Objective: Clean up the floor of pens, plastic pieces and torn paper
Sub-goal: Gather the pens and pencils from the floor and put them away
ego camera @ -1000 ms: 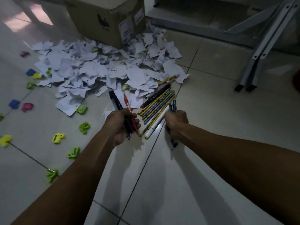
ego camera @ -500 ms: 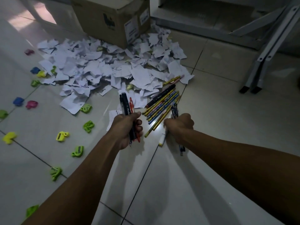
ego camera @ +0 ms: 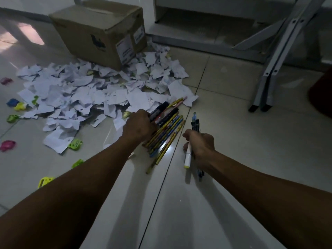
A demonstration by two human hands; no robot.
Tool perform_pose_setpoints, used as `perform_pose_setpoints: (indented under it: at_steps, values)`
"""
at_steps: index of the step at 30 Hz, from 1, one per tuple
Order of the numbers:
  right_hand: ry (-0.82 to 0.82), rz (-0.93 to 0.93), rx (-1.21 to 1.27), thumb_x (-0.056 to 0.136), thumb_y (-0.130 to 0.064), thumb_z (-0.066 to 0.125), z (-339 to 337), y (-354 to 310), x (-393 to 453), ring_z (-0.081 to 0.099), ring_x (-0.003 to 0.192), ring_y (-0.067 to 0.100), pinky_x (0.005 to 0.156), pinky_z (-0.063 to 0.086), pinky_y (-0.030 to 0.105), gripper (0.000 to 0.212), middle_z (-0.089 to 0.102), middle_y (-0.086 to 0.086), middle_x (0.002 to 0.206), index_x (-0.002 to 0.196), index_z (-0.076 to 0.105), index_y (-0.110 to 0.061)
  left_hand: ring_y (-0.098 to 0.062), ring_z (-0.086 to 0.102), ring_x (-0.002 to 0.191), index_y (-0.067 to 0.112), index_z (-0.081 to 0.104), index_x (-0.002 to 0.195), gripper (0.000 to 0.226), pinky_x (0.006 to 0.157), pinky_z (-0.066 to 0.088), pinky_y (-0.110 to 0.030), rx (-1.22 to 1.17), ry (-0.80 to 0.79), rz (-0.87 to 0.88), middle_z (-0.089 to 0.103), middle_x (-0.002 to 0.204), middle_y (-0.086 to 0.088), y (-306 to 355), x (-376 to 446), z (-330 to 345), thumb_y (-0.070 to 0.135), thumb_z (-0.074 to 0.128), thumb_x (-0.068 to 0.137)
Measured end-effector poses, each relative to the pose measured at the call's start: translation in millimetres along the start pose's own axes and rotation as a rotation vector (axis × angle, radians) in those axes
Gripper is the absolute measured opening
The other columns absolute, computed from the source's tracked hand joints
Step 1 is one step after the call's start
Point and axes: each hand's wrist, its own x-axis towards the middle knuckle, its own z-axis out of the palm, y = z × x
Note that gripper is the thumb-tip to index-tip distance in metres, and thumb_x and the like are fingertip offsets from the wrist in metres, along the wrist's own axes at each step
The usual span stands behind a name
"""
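Observation:
A row of yellow and blue pens (ego camera: 166,133) lies on the tiled floor between my hands. My left hand (ego camera: 139,125) is down on the left edge of that row, closed around black markers (ego camera: 159,110) whose tips stick out past the fingers. My right hand (ego camera: 200,146) sits just right of the row, gripping a bunch of blue pens (ego camera: 195,123) and a white marker (ego camera: 187,156). A wide heap of torn white paper (ego camera: 93,94) spreads behind and left of the pens. Small plastic pieces, green (ego camera: 75,145), yellow, pink and blue, dot the floor at the left.
A cardboard box (ego camera: 100,35) stands behind the paper heap. Grey metal legs (ego camera: 267,83) of a folded frame reach the floor at the right, with a low white shelf behind. A dark red object sits at the right edge.
My left hand, with its markers, has moved forward and right onto the row of pens. The right hand still holds its pens; the white marker is now in its grip.

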Motion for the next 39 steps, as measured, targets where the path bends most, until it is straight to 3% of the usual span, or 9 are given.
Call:
perform_pose_setpoints:
  at_steps: [5,11,17,21,24,27,29,32,39]
  values:
    - [0.013,-0.085,-0.083,0.075,-0.018,0.074,-10,-1,11,0.060,0.058,0.027,0.070,0.058,0.046,0.019,0.060,0.011,0.059,0.081,0.061,-0.007,-0.037,0.055,0.100,0.003,0.049,0.110,0.050,0.071,0.039,-0.033,0.183,-0.008,0.088,0.054,0.113,-0.019,7,14,18,0.039,0.071,0.082]
    - [-0.095,-0.088,-0.061,0.086,-0.012,0.067,-16,-1,13,0.056,0.052,0.023,0.056,0.049,0.032,0.013,0.059,0.014,0.066,0.088,0.054,-0.009,-0.038,0.052,0.104,0.004,0.045,0.111,0.045,0.075,0.038,-0.034,0.158,-0.056,0.020,0.049,0.117,-0.019,11,23,20,0.030,0.069,0.083]
    - [-0.108,-0.111,-0.066,0.083,-0.003,0.065,-9,-3,16,0.050,0.046,0.022,0.055,0.045,0.032,0.014,0.052,0.014,0.063,0.089,0.053,-0.007,-0.035,0.058,0.094,0.005,0.052,0.107,0.039,0.068,0.042,-0.031,0.188,-0.092,0.075,0.057,0.107,-0.019,5,31,18,0.031,0.067,0.081]
    - [-0.112,-0.169,-0.181,0.073,-0.011,0.079,-10,-6,22,0.054,0.049,0.021,0.042,0.043,0.021,0.025,0.057,0.015,0.071,0.085,0.058,-0.005,-0.032,0.063,0.078,0.005,0.062,0.100,0.029,0.061,0.047,-0.031,0.034,-0.036,0.085,0.064,0.087,-0.016,-1,27,6,0.026,0.069,0.082]
    - [-0.149,-0.246,-0.317,0.067,-0.028,0.086,-11,-10,29,0.057,0.054,0.023,0.046,0.046,0.026,0.034,0.060,0.010,0.066,0.074,0.059,-0.009,-0.023,0.057,0.054,0.003,0.061,0.096,0.016,0.047,0.042,-0.027,-0.257,-0.090,0.059,0.060,0.070,-0.014,-3,14,-2,0.015,0.065,0.088]
    - [-0.157,-0.382,-0.555,0.069,-0.039,0.083,-10,-18,31,0.065,0.065,0.024,0.057,0.056,0.038,0.036,0.069,0.009,0.076,0.081,0.066,-0.010,-0.014,0.050,0.042,-0.004,0.061,0.099,0.016,0.043,0.041,-0.026,-0.724,-0.229,-0.100,0.070,0.083,-0.020,-8,-1,-8,0.011,0.058,0.093]
    - [-0.147,-0.532,-0.786,0.074,-0.040,0.078,-9,-23,30,0.066,0.075,0.023,0.066,0.056,0.037,0.030,0.069,0.005,0.084,0.087,0.067,-0.016,-0.012,0.048,0.045,-0.002,0.058,0.111,0.021,0.042,0.042,-0.026,-0.964,-0.293,-0.230,0.072,0.094,-0.016,-13,-11,-10,0.012,0.053,0.096]
    - [-0.156,-0.709,-1.119,0.078,-0.045,0.072,-7,-32,25,0.063,0.086,0.025,0.067,0.048,0.030,0.032,0.066,0.003,0.099,0.100,0.064,-0.023,-0.009,0.042,0.043,0.004,0.057,0.114,0.025,0.039,0.041,-0.022,-1.233,-0.338,-0.405,0.071,0.084,-0.010,-21,-25,-12,0.015,0.047,0.095]
    - [-0.148,-0.881,-1.293,0.076,-0.038,0.072,2,-36,18,0.064,0.088,0.027,0.066,0.045,0.029,0.030,0.068,0.004,0.101,0.103,0.066,-0.023,-0.007,0.032,0.034,0.010,0.062,0.081,0.013,0.034,0.032,-0.016,-1.197,-0.309,-0.597,0.063,0.061,-0.002,-49,-52,-17,0.020,0.070,0.082]
